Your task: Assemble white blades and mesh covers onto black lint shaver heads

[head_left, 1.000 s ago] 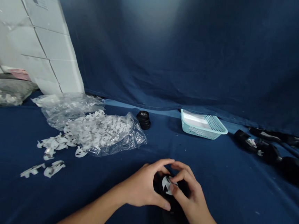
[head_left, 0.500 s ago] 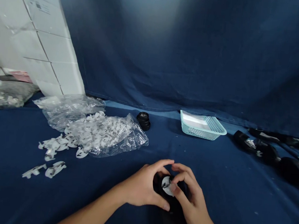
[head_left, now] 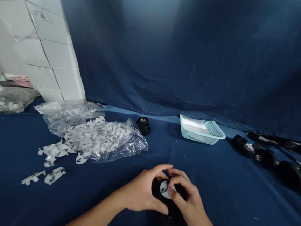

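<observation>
My left hand (head_left: 140,194) curls its thumb and fingers round a dark black part (head_left: 155,190) low in the middle of the view. A small white plastic piece (head_left: 163,189) lies on top of that part, its far side covered by fingers. The thumb and fingertips of my right hand (head_left: 189,199) close on the white piece from the right. Against the dark cloth, the lower outline of the black part is hard to make out.
Loose white pieces (head_left: 55,175) and a clear bag (head_left: 106,137) of them lie left. Stacked black rings (head_left: 143,125) stand behind. A light-blue basket (head_left: 201,137) is at the back, black headset-like items (head_left: 264,154) right. A blue curtain (head_left: 171,58) hangs behind.
The view has tilted up slightly. Both hands keep their hold, and the right fingertips have shifted a little on the white piece, which shows a bit more to the left.
</observation>
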A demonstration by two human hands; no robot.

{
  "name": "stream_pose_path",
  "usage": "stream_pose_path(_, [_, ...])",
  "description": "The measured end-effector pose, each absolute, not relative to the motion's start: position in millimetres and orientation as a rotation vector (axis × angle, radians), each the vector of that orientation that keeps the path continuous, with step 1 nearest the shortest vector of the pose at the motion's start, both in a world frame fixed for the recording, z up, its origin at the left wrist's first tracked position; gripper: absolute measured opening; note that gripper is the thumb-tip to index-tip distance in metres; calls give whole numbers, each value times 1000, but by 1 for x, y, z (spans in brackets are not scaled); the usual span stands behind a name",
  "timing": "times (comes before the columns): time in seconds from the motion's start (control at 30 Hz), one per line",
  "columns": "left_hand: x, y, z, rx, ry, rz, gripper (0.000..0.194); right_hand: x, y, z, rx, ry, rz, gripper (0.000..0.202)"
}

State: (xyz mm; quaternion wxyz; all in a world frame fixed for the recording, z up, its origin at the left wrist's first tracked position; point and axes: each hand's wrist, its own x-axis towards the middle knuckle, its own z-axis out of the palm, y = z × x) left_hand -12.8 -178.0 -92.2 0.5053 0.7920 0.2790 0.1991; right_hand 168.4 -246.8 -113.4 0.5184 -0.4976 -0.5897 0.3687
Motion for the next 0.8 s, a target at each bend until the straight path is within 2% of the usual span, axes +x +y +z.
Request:
stream_pose_path(0.27, [-13, -178, -89, 1953, 650, 478, 101, 173, -245, -118, -1149, -1430, 930, 5])
stream_pose_path(0.47, [-14, -180, -87, 1967, 676, 481, 100, 173, -246, -118, -1127, -1435, 912, 11])
stream_pose_path(0.6, [-13, -180, -89, 1937, 609, 507, 100, 177, -247, -120, -1144, -1410, 814, 22])
stream_pose_path(0.8, [-15, -181, -90, 1917, 638, 488, 106, 179, -228, -117, -1235, -1450, 601, 22])
